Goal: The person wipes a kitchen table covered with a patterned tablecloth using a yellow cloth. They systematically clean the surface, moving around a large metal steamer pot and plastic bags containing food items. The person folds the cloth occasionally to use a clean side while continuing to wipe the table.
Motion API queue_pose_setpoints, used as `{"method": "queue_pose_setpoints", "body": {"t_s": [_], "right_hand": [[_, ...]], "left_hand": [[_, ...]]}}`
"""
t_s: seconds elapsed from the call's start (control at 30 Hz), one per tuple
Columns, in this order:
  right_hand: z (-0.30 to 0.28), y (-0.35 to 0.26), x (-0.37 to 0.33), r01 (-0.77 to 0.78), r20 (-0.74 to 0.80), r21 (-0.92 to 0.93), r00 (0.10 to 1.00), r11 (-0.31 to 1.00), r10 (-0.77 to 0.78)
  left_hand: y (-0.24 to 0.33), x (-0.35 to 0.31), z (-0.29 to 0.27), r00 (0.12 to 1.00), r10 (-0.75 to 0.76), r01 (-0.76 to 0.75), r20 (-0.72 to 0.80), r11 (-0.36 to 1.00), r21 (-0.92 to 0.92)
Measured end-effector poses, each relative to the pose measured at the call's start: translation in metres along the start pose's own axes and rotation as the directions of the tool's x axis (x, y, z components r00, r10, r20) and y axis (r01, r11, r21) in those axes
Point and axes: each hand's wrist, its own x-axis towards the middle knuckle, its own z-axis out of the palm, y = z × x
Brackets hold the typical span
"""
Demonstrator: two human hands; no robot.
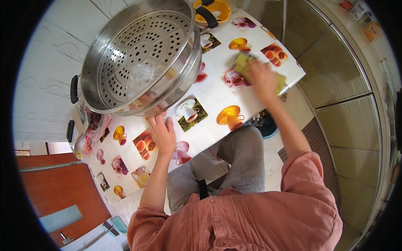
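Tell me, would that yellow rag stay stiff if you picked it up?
Probably not. The rag lies crumpled and bunched under the right hand, so it looks soft and would likely droop. It seems thin, so likely light. On the glossy tablecloth it would probably slide easily when pushed.

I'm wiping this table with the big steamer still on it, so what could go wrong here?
1. The right hand rubs the yellow-green cloth near the table's far edge; a long stroke might carry it off.
2. The large perforated steel steamer pot stands close to the left hand; a nudge could shift it.
3. The yellow plastic basket lies in the cloth's path and may be knocked.
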Motion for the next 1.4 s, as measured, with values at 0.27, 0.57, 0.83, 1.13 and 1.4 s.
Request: {"method": "queue_pose_setpoints", "body": {"t_s": [0.27,0.57,0.83,1.13,1.4], "right_hand": [[-0.075,-0.042,-0.071,0.264,0.132,0.157,0.949,0.952,-0.285],[-0.05,0.093,-0.012,-0.387,-0.191,-0.116,0.912,0.915,0.362],[-0.053,0.011,-0.017,0.048,0.073,0.207,0.995,0.977,-0.064],[0.024,0.085,0.095,-0.248,-0.087,-0.017,0.965,0.969,0.246],[0.09,0.068,0.181,-0.152,-0.101,-0.059,0.984,0.987,0.145]], "left_hand": [[-0.006,-0.002,0.0,0.998,0.049,-0.048,-0.03,0.998,0.036],[0.0,0.001,0.005,0.999,0.032,-0.031,-0.004,0.997,0.071],[0.003,-0.002,-0.002,1.0,0.004,-0.006,0.027,0.997,0.082],[0.004,0.0,0.0,0.999,0.013,-0.02,0.043,0.988,0.156],[-0.002,-0.003,0.004,0.999,0.022,-0.029,0.032,0.972,0.234]]}}
